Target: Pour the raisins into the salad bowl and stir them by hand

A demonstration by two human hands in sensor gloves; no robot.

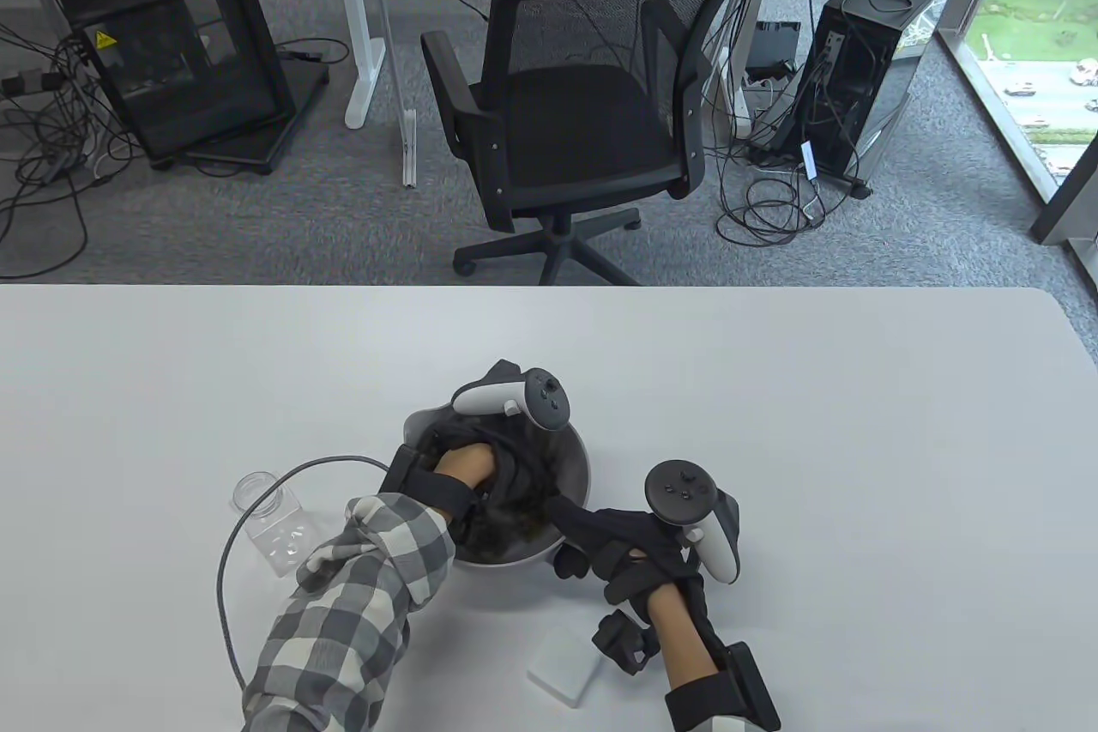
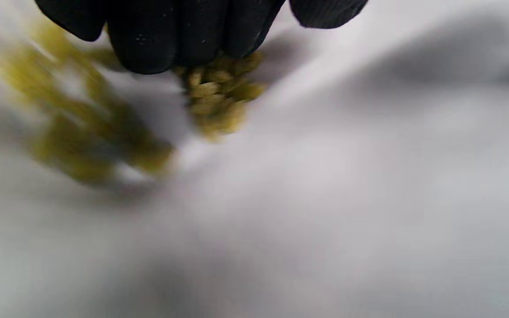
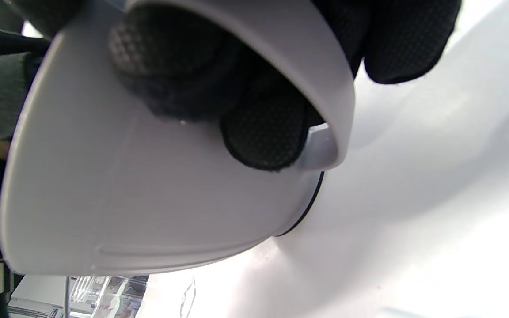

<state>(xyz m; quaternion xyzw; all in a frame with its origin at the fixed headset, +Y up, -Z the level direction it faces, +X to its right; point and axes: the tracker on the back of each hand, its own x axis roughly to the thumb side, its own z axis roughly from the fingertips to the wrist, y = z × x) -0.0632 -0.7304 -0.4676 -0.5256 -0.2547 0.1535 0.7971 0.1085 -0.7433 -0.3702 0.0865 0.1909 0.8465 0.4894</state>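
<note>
The grey salad bowl [image 1: 576,459] stands near the table's front edge. My left hand [image 1: 513,466] reaches down into it, the tracker above hiding the fingers. In the left wrist view the gloved fingertips [image 2: 184,39] press into yellow-green raisins [image 2: 219,97] on the bowl's pale inside [image 2: 325,185], and more raisins blur to the left. My right hand [image 1: 573,523] grips the bowl's near right rim. From below, the bowl's outer wall [image 3: 126,198] shows with one fingertip [image 3: 263,132] curled under the rim.
An empty clear jar [image 1: 274,523] lies on its side left of the bowl, half behind my checked sleeve [image 1: 343,629]. A white square lid [image 1: 564,668] lies at the front edge by my right wrist. A grey cable [image 1: 225,569] loops on the left.
</note>
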